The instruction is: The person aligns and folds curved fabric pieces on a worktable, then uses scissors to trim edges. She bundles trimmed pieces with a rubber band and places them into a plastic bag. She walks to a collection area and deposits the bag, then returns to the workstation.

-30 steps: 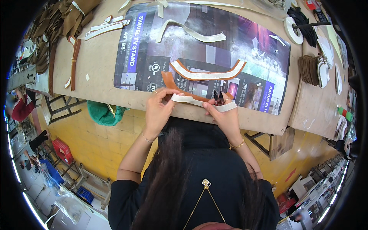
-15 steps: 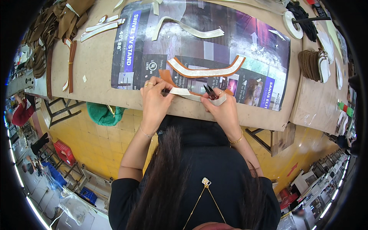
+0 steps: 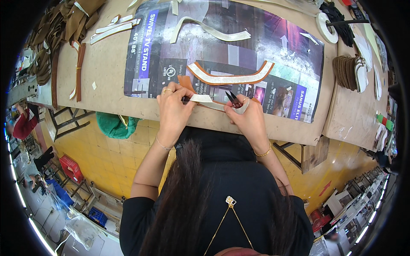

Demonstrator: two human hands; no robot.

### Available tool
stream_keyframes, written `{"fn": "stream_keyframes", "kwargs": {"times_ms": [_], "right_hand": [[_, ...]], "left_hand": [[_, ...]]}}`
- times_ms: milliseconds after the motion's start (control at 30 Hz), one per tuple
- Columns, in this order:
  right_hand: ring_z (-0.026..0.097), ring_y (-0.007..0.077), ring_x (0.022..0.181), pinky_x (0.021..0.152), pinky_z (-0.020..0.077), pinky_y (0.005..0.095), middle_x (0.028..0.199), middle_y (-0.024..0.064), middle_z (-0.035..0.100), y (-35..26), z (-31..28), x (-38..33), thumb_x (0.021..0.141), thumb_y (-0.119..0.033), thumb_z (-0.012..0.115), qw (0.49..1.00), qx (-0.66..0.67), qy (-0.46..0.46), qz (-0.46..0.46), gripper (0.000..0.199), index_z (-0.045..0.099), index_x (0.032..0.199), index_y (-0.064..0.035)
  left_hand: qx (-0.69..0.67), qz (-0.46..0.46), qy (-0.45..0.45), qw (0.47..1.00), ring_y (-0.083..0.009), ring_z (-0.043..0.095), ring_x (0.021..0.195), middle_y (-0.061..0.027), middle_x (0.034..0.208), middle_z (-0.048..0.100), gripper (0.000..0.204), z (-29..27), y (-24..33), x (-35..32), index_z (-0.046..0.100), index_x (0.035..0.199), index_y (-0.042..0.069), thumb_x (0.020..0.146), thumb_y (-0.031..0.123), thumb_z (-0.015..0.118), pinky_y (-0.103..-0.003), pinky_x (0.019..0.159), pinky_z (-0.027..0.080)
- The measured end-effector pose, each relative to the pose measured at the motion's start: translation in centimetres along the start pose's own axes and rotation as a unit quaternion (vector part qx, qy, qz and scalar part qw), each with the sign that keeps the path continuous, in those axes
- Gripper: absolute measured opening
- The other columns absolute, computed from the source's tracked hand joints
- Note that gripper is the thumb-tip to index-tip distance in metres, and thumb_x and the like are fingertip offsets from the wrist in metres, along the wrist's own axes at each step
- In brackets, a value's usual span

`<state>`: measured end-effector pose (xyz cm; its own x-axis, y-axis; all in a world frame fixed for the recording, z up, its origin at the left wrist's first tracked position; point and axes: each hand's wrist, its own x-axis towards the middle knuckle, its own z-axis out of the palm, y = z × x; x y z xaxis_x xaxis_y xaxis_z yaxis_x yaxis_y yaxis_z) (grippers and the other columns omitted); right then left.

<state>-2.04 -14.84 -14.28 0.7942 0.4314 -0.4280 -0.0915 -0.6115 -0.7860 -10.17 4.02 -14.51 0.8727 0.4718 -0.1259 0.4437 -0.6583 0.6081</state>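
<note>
Left hand [image 3: 172,103] and right hand [image 3: 248,116] pinch the pale strip [image 3: 200,98] between them, dark snips [image 3: 234,100] in the right's grip, and the strip's tail, jutting rightward a second ago, now curls up, apparently gathered in for handling.

Forearms [image 3: 150,170] angle inward, the left hand [image 3: 171,106] and right hand [image 3: 250,117] each pinching, near but apart.

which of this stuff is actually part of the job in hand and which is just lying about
Likely part of the job:
white strip, in left hand and right hand
brown strip, by the left hand
pointed snips, in the right hand
curved brown-and-white strip, on the printed sheet

Apparently just lying about:
white tape roll
green cloth, below the table edge
red crate
</note>
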Motion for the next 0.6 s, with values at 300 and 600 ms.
{"fn": "stream_keyframes", "kwargs": {"times_ms": [300, 600], "right_hand": [[0.066, 0.034, 0.072, 0.066, 0.0493, 0.039, 0.079, 0.0185, 0.067, 0.1, 0.5, -0.2, 0.079, -0.014, 0.07, 0.999, -0.035, 0.023, -0.032, 0.017, 0.065, 0.083, 0.0013], [0.065, 0.033, 0.072, 0.065, 0.0488, 0.0388, 0.079, 0.0175, 0.067, -0.2, 0.5, -0.3, 0.079, -0.015, 0.07, 0.999, -0.032, 0.018, -0.008, 0.016, 0.065, 0.083, -0.0004]], "left_hand": [[-0.017, -0.008, 0.008, 1.0, -0.0227, 0.055, 0.086, -0.0054, 0.085, 0.057, 0.011, -0.1, 0.2, -0.2, 0.069, 0.078, 0.005, 0.072, 0.012, 0.076, -0.036, 0.079, 0.038], [-0.105, -0.043, -0.028, 0.993, -0.0249, 0.056, 0.067, -0.0131, 0.078, 0.056, 0.022, -1.4, -0.4, 0.5, 0.066, 0.083, -0.006, 0.079, 0.013, 0.076, -0.035, 0.061, 0.045]]}}
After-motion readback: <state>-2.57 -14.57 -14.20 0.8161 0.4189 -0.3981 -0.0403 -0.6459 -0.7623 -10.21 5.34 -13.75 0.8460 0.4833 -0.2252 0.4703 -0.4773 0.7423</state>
